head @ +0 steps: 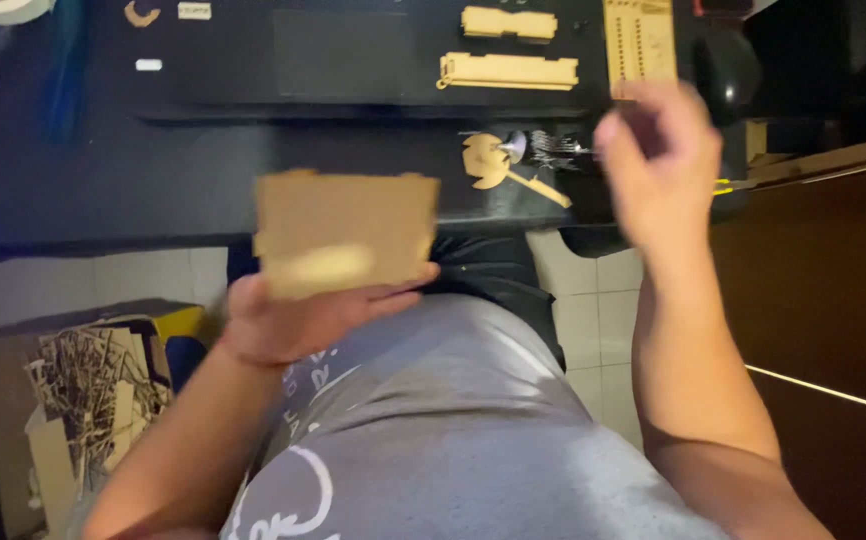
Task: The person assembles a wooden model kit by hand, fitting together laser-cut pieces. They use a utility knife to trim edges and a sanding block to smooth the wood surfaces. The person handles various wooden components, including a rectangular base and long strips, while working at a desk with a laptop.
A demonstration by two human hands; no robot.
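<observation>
My left hand (288,315) grasps a wooden panel (345,232) at frame centre, before the black worktop (103,170). My right hand (653,165), blurred at upper right, I cannot tell. Wooden parts (508,70) lie on top; white tiled floor (593,300) below.

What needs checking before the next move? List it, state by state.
1. Left hand has the wooden panel: ok, it rests on the palm and fingers.
2. Panel held level: cannot tell, blurred.
3. Right hand free: cannot tell, it is raised and blurred, and the fingers are unclear.
4. Spare wooden parts within view on the black desk: ok.
5. Perforated strip lies apart from the right hand: cannot tell, the hand overlaps its lower end.
</observation>
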